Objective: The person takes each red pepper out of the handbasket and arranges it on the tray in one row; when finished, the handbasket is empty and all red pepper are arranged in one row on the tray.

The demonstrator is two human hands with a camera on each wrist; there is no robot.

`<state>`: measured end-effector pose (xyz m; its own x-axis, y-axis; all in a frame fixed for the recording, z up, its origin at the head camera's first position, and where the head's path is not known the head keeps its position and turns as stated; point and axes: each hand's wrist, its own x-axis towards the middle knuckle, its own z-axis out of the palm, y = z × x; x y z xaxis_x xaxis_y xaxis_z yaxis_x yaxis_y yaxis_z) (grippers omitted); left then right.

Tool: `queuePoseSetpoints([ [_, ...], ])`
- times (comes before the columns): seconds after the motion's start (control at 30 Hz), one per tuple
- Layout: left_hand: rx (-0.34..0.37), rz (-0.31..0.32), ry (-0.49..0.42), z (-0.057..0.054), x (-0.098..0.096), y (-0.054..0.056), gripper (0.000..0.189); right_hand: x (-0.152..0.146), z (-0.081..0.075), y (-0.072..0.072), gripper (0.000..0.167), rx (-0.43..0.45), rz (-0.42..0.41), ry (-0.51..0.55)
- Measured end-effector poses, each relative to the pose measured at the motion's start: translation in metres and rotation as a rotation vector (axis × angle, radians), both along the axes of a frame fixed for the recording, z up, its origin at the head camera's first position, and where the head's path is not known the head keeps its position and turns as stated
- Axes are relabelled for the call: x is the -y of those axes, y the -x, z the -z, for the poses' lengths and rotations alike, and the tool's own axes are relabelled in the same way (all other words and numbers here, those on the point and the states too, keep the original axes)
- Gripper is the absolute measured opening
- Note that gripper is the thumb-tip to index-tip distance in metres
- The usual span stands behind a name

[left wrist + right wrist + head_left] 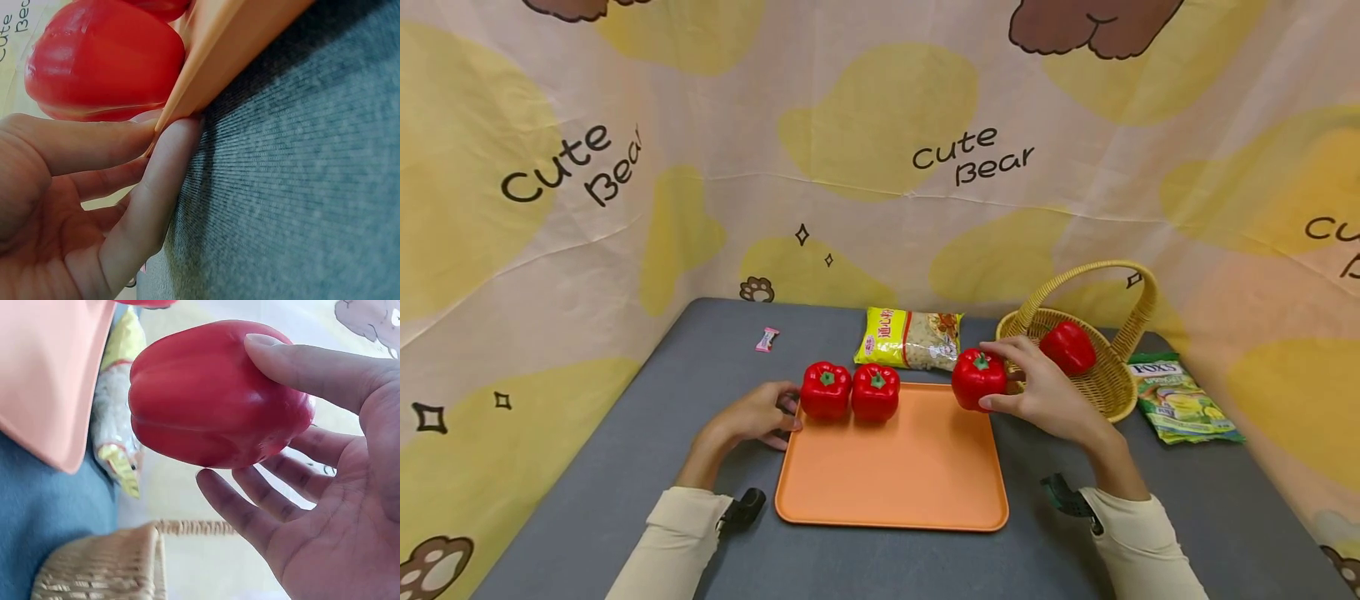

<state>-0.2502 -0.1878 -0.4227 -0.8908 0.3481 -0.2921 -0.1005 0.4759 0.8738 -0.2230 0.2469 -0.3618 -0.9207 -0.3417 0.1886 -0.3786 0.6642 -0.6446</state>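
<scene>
My right hand (1045,390) holds a red bell pepper (978,379) over the far right corner of the orange tray (895,475). In the right wrist view the thumb lies on one side of that bell pepper (206,394) and the fingers on the other. At the tray's far left corner, my left hand (763,414) pinches the tray edge; the left wrist view shows thumb and finger on either side of the rim (181,103). Two more red bell peppers, a left one (826,390) and a right one (876,392), sit side by side on the tray's far left part.
A wicker basket (1123,392) with a tall handle stands at the back right, one red bell pepper (1067,347) inside. Right of it lies a green Fox's bag (1183,400). Behind the tray is a yellow food packet (910,337); a small pink wrapped candy (767,339) lies back left.
</scene>
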Motion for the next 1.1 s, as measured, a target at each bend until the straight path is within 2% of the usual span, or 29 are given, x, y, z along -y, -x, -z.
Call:
queuePoseSetpoints([
  [0.3,0.009,-0.009,0.015,0.000,-0.001,0.001,0.062,0.022,0.008,0.008,0.076,0.020,-0.048,0.038],
  [0.5,0.003,0.000,0.017,0.000,-0.001,0.001,0.062,0.033,0.011,0.011,0.073,0.020,-0.050,0.011],
  [0.7,0.014,-0.010,0.015,0.001,-0.001,0.002,0.062,0.039,0.018,0.012,0.070,-0.010,-0.066,-0.007],
  [1.1,0.005,0.002,-0.012,0.001,-0.001,0.000,0.062,0.048,0.034,0.016,0.074,0.000,-0.091,-0.007],
])
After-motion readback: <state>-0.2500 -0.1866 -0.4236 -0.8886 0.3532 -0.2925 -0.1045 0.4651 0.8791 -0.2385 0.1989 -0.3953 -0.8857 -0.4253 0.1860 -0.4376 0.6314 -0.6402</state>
